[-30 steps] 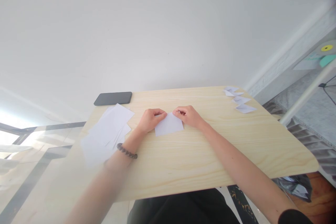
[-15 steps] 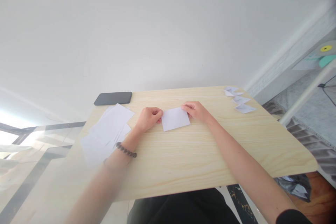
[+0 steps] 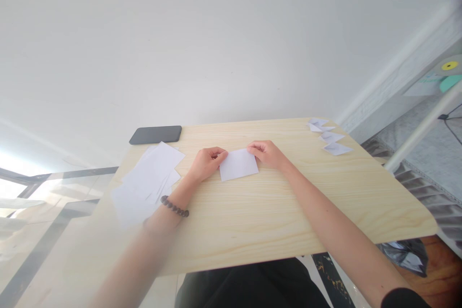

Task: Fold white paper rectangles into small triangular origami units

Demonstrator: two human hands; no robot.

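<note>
A small white sheet of paper point(image 3: 238, 165), rectangular in outline, is held near the middle of the wooden table. My left hand point(image 3: 208, 161) pinches its upper left corner between thumb and fingers. At the upper right corner, my right hand point(image 3: 266, 152) grips it in the same way. The paper's lower edge tilts slightly up to the right. Whether it is folded double I cannot tell. Left of my left hand lies a loose pile of white paper sheets point(image 3: 155, 173), partly overlapping.
A black phone point(image 3: 155, 134) lies at the table's back left corner. Several folded white paper pieces point(image 3: 336, 148) stand in a row at the back right. The light wooden table point(image 3: 252, 221) meets a white wall point(image 3: 231, 48) behind. A dark plastic bag point(image 3: 407, 256) is on the floor at right.
The paper has shifted slightly left and its tilt has changed a little. My left thumb now lies further over its corner, and my right hand has moved slightly left with it.
</note>
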